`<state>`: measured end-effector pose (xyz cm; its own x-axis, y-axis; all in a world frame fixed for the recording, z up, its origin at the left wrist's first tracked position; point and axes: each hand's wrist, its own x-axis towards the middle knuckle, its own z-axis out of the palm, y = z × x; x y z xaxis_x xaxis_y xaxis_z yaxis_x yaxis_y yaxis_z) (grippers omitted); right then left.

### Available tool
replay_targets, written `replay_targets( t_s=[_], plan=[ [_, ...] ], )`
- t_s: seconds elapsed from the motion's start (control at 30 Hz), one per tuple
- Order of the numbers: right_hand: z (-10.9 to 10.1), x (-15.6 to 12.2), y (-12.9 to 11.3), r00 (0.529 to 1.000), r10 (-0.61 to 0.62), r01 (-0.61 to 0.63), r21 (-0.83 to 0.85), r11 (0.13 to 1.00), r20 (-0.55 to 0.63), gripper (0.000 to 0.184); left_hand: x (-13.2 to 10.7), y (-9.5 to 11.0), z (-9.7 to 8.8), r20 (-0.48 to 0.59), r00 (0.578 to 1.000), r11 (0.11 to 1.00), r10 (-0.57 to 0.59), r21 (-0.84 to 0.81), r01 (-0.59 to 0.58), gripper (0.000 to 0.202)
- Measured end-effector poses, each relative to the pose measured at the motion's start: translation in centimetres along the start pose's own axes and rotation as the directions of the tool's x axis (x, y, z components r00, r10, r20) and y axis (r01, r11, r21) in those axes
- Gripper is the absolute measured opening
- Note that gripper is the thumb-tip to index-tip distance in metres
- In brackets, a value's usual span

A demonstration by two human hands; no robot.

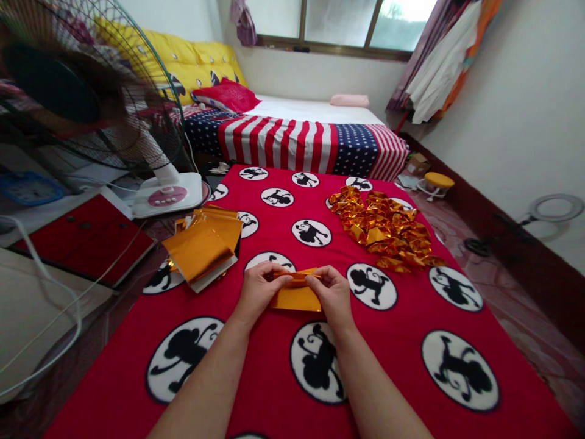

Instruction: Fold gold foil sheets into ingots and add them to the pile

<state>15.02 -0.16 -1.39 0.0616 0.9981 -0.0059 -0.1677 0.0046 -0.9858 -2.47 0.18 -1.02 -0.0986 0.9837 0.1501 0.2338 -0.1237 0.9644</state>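
Observation:
Between both hands is one sheet of gold foil paper [298, 299], its far edge folded over toward me. My left hand [262, 286] pinches the left end of the fold, thumb on top. At the right end, my right hand [333, 292] pinches the same fold with thumb and fingers. The near part of the sheet hangs flat below the thumbs. A stack of flat gold foil sheets [203, 244] lies to the left of my left hand. Beyond my right hand, a heap of folded gold foil pieces [388, 228] covers the table's far right.
A red cloth with monkey prints [393, 366] covers the table. An electric fan [167, 189] stands at the left, beside a red board [86, 238]. Past the table is a bed [292, 146] with a striped cover. A yellow stool [439, 180] and a ring light [555, 208] are at the right.

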Motion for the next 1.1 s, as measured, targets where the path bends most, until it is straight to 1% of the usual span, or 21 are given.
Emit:
replay_targets(
  t_s=[0.07,0.17,0.23,0.27,0.33,0.4,0.47,0.53,0.67,0.73,0.8,0.93,1.1],
  plan=[
    [0.0,0.0,-0.1,1.000,0.003,-0.003,0.009,1.000,0.001,0.027,0.1,-0.1,-0.1,-0.013,0.998,0.998,0.063,0.032,-0.063,0.013],
    [0.1,0.0,-0.2,1.000,0.013,-0.013,0.020,1.000,0.007,0.028,0.1,0.0,-0.3,-0.024,0.993,0.992,0.115,0.064,-0.113,0.012],
    [0.1,0.0,-0.2,1.000,0.014,-0.014,0.027,1.000,0.012,0.028,0.1,0.1,-0.3,-0.005,0.989,0.986,0.148,0.082,-0.148,0.009],
    [0.1,0.0,-0.2,1.000,0.011,-0.012,0.027,1.000,0.015,0.028,0.1,0.2,-0.3,0.014,0.989,0.986,0.147,0.072,-0.147,0.007],
    [0.1,0.0,-0.3,1.000,0.006,-0.007,0.022,1.000,0.022,0.027,0.0,0.2,-0.1,0.061,0.994,0.996,0.088,0.024,-0.089,0.008],
    [0.0,-0.1,-0.3,0.999,0.006,-0.007,0.014,1.000,0.034,0.026,-0.1,0.1,0.1,0.074,0.997,1.000,0.007,-0.019,-0.006,0.012],
    [-0.1,-0.1,-0.3,0.999,0.000,0.000,0.010,1.000,0.049,0.025,-0.1,0.2,0.1,0.048,0.998,0.999,-0.036,-0.036,0.038,0.014],
    [-0.2,-0.1,-0.3,0.998,-0.025,0.025,-0.004,1.000,0.060,0.023,-0.1,0.4,0.1,0.017,0.998,0.996,-0.054,-0.064,0.055,0.015],
    [-0.4,0.1,-0.3,0.990,-0.136,0.140,-0.100,0.985,0.045,0.015,0.1,0.9,-0.1,-0.026,0.994,0.984,-0.105,-0.151,0.099,0.018],
    [-0.5,0.2,-0.3,0.983,-0.178,0.182,-0.140,0.973,0.040,0.016,0.2,0.9,-0.2,-0.031,0.993,0.979,-0.117,-0.173,0.110,0.021],
    [-0.6,0.3,-0.2,0.981,-0.187,0.193,-0.150,0.970,0.054,0.016,0.2,0.9,-0.2,-0.028,0.993,0.978,-0.117,-0.175,0.110,0.022],
    [-0.7,0.3,-0.1,0.984,-0.154,0.165,-0.132,0.977,0.089,0.017,0.1,0.9,-0.2,-0.023,0.995,0.982,-0.096,-0.165,0.091,0.022],
    [-0.6,0.3,-0.3,0.986,-0.149,0.158,-0.137,0.978,0.074,0.023,0.1,1.0,-0.2,-0.008,0.994,0.981,-0.108,-0.161,0.106,0.024]
  ],
)
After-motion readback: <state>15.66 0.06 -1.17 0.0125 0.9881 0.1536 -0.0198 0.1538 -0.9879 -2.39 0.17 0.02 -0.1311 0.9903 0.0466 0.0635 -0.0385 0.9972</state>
